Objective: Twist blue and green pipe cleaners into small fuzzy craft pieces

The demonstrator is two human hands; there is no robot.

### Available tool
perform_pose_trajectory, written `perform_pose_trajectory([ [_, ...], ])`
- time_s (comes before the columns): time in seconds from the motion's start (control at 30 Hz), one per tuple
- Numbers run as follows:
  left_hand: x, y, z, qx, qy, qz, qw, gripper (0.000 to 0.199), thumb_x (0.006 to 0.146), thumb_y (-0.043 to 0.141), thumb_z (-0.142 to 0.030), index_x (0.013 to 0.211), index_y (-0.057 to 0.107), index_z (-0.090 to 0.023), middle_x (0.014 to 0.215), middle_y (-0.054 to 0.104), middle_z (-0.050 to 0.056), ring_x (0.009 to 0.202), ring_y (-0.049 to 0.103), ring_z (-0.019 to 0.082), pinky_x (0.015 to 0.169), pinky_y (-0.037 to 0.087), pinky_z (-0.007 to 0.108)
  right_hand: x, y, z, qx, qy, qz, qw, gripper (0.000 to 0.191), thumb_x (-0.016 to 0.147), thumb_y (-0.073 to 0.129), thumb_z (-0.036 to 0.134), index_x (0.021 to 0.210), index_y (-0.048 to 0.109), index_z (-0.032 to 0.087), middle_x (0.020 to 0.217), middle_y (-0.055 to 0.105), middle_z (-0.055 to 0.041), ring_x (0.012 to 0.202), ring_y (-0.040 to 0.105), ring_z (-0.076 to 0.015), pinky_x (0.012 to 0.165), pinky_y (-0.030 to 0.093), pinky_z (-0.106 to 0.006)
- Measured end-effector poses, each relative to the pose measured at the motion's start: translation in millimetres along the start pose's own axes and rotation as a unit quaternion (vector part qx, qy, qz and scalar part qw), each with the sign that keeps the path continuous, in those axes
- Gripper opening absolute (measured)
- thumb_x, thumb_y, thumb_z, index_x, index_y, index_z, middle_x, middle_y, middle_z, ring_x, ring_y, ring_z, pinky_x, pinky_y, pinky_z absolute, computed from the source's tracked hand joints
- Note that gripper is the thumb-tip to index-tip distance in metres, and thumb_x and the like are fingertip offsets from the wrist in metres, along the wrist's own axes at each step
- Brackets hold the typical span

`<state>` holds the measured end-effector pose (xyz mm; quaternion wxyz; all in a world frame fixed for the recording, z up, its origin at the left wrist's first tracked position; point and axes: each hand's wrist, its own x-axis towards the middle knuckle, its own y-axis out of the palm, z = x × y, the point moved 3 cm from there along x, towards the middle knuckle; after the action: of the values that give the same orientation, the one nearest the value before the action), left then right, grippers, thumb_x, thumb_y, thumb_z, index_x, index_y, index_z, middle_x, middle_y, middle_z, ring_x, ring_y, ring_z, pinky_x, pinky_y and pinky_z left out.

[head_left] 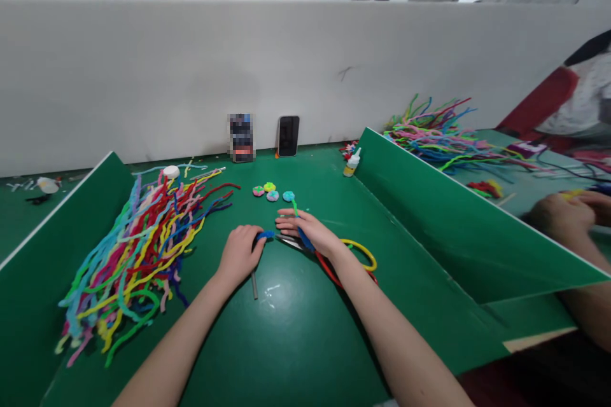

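A blue pipe cleaner [265, 235] was pinched in the closed left hand [240, 253] and steadied under the flat, open right hand [308, 232] at mid-table. Four finished coils [272, 192] lay beyond; a large pile of pipe cleaners [138, 248] remained unused.

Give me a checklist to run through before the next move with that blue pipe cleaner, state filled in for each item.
1. Left hand grips the blue pipe cleaner: ok, fingers closed round its end.
2. Right hand steadies the other part: ok, it lies over the blue strand.
3. Scissors within reach: ok, under the right hand; blades open or closed: cannot tell.
4. Spare pipe cleaners at hand: ok, heap left of the left hand.
5. Finished pompoms out of the way: ok, beyond the hands.
6. Glue bottle capped: cannot tell.
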<state>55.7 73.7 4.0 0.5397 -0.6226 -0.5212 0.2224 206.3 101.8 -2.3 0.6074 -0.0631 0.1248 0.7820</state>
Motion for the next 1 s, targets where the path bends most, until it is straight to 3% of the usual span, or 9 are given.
perform_pose_trajectory([
  [0.17,0,-0.3,0,0.002,0.002,-0.001,1.0,0.015,0.079,0.041,-0.024,0.082,0.054,-0.016,0.079,0.06,0.005,0.075,0.051,0.019,0.069,0.04,0.032,5,2,-3,0.036,-0.005,0.017,0.999,0.04,0.076,0.035,0.015,0.116,0.039,0.018,0.121,0.045,-0.0083,0.094,0.056,-0.0111,0.08,0.045,-0.025],
  [0.23,0,-0.4,0,0.002,0.001,-0.003,1.0,0.014,0.079,0.042,-0.024,0.081,0.054,-0.017,0.079,0.06,0.004,0.074,0.051,0.019,0.068,0.04,0.031,6,-6,-3,0.014,-0.015,-0.029,0.999,0.041,0.075,0.036,0.016,0.116,0.038,0.02,0.116,0.049,-0.007,0.089,0.058,-0.0119,0.074,0.048,-0.025],
  [0.37,0,-0.6,1,-0.001,0.001,-0.008,1.0,0.013,0.078,0.042,-0.023,0.082,0.054,-0.017,0.079,0.06,0.004,0.075,0.051,0.019,0.068,0.04,0.031,9,-30,-3,-0.063,-0.044,-0.182,0.98,0.036,0.071,0.036,0.014,0.105,0.046,0.013,0.079,0.062,-0.0068,0.063,0.061,-0.0134,0.055,0.05,-0.025],
  [0.5,0,-0.4,1,-0.005,0.002,-0.006,1.0,0.014,0.079,0.042,-0.023,0.082,0.054,-0.017,0.08,0.06,0.004,0.075,0.051,0.019,0.068,0.04,0.031,8,-39,-2,-0.108,-0.08,-0.247,0.96,0.034,0.073,0.032,0.017,0.1,0.05,0.013,0.081,0.06,-0.0079,0.069,0.058,-0.016,0.06,0.047,-0.03],
  [0.57,-1,0.0,1,-0.004,0.003,-0.005,1.0,0.014,0.079,0.042,-0.024,0.082,0.054,-0.017,0.08,0.06,0.004,0.075,0.051,0.019,0.069,0.04,0.031,7,-33,2,-0.192,-0.137,-0.245,0.941,0.031,0.073,0.036,0.018,0.096,0.055,0.014,0.096,0.058,-0.0095,0.091,0.053,-0.0189,0.077,0.042,-0.034],
  [0.63,-1,0.4,1,-0.001,0.004,-0.005,1.0,0.014,0.079,0.042,-0.023,0.082,0.054,-0.017,0.081,0.06,0.004,0.075,0.051,0.019,0.069,0.04,0.031,5,-19,6,-0.375,-0.222,-0.186,0.88,0.03,0.073,0.039,0.017,0.097,0.058,0.015,0.113,0.05,-0.0105,0.11,0.039,-0.0207,0.091,0.03,-0.037],
  [0.73,-1,0.5,0,0.004,0.004,-0.003,1.0,0.014,0.079,0.042,-0.023,0.082,0.054,-0.017,0.081,0.06,0.005,0.076,0.051,0.019,0.069,0.04,0.032,5,-2,1,-0.55,-0.233,-0.094,0.796,0.033,0.078,0.04,0.021,0.108,0.053,0.021,0.129,0.035,-0.0076,0.121,0.024,-0.0214,0.096,0.021,-0.04],
  [0.87,0,-0.8,-1,0.005,0.001,-0.002,1.0,0.014,0.079,0.042,-0.023,0.082,0.054,-0.016,0.081,0.06,0.005,0.076,0.051,0.019,0.069,0.04,0.032,6,1,-5,-0.623,-0.177,-0.053,0.76,0.035,0.083,0.033,0.026,0.117,0.044,0.025,0.129,0.035,-0.0062,0.121,0.025,-0.0196,0.096,0.018,-0.043],
  [1.0,0,-2.2,-1,0.007,0.002,0.0,1.0,0.014,0.079,0.042,-0.023,0.082,0.054,-0.016,0.08,0.06,0.005,0.075,0.051,0.019,0.069,0.04,0.031,7,-4,-3,-0.64,-0.148,-0.114,0.746,0.036,0.083,0.033,0.02,0.117,0.044,0.016,0.126,0.041,-0.0076,0.117,0.033,-0.0176,0.097,0.02,-0.038],
])
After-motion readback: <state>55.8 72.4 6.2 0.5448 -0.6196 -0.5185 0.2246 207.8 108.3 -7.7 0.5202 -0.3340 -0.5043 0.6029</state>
